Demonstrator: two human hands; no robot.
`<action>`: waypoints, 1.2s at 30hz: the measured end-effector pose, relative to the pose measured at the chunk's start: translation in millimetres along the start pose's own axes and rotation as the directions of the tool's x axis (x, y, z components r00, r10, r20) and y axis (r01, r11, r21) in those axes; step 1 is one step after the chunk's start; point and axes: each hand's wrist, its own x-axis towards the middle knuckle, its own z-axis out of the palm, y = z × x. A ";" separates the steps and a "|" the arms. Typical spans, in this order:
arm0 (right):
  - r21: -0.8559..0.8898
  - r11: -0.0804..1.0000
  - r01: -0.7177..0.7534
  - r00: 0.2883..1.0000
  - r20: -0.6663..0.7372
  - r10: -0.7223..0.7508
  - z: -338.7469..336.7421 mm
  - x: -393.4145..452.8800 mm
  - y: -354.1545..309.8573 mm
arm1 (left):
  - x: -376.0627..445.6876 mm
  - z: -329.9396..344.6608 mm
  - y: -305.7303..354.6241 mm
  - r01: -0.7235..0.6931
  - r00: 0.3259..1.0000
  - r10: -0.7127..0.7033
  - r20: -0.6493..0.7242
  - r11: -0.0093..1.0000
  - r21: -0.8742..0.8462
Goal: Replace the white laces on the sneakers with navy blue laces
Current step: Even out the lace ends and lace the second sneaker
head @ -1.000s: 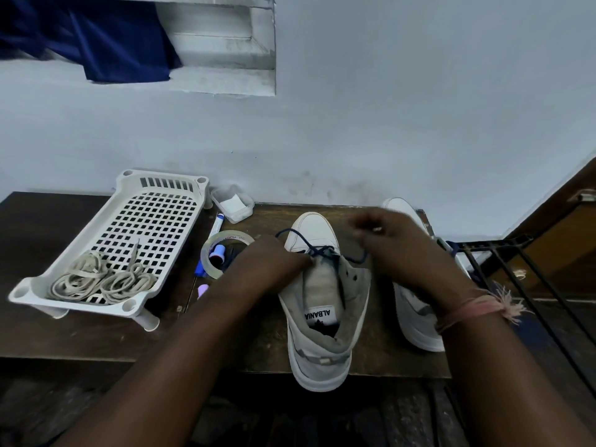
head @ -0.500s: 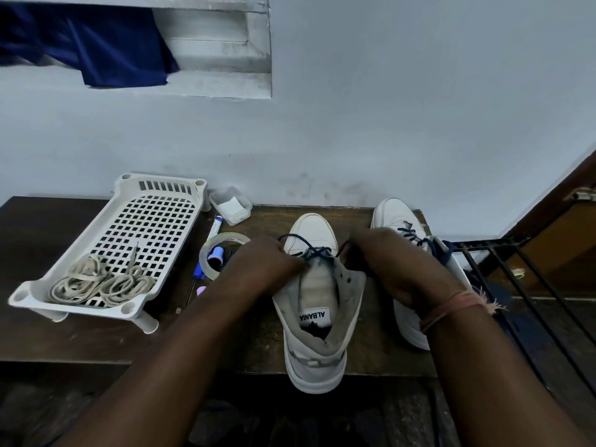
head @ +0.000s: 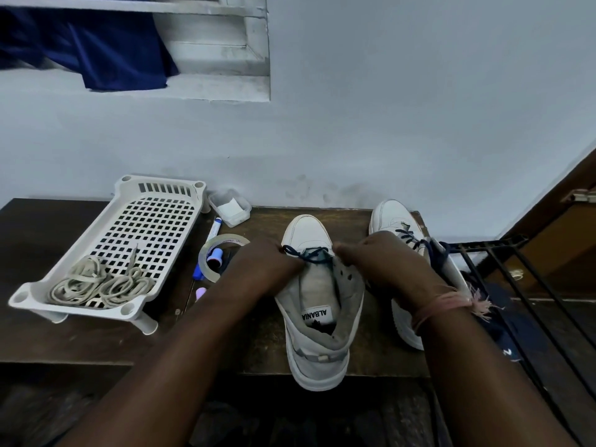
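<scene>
- I see the removed white laces (head: 100,282) coiled in the white perforated plastic tray (head: 154,201).
- My left hand (head: 264,269) and right hand (head: 383,262) each pinch the thin navy blue lace (head: 309,253) at the centre white sneaker (head: 317,317)'s lowest eyelets; most eyelets remain.
- The second white sneaker (head: 392,217), right, already shows navy lacing.

**Dark wooden table holds sneakers, tray and odds and ends**

A dark wooden table (head: 80,337) stands against a pale wall. On its left side sits a white perforated plastic tray (head: 135,227). Just right of the tray lie a small clear plastic container (head: 229,208), a blue-and-white marker (head: 213,229) and a roll of clear tape (head: 216,253). A white sneaker (head: 317,321) stands mid-table, its heel at the near edge; a second white sneaker (head: 392,217) sits at the right end.
</scene>
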 end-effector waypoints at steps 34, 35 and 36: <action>0.105 0.992 -0.073 0.960 0.276 0.042 5.1 18.1 9.3 | 11.7 5.9 -4.7 0.359 0.926 -0.204 0.316 0.731 -0.580; 0.089 0.993 -0.082 0.958 0.281 0.054 4.9 17.4 10.2 | 11.9 6.0 -4.4 0.369 0.924 -0.218 0.313 0.723 -0.584; 0.073 0.994 -0.087 0.954 0.292 0.062 6.3 19.3 12.3 | 12.7 6.4 -4.7 0.371 0.925 -0.226 0.306 0.713 -0.595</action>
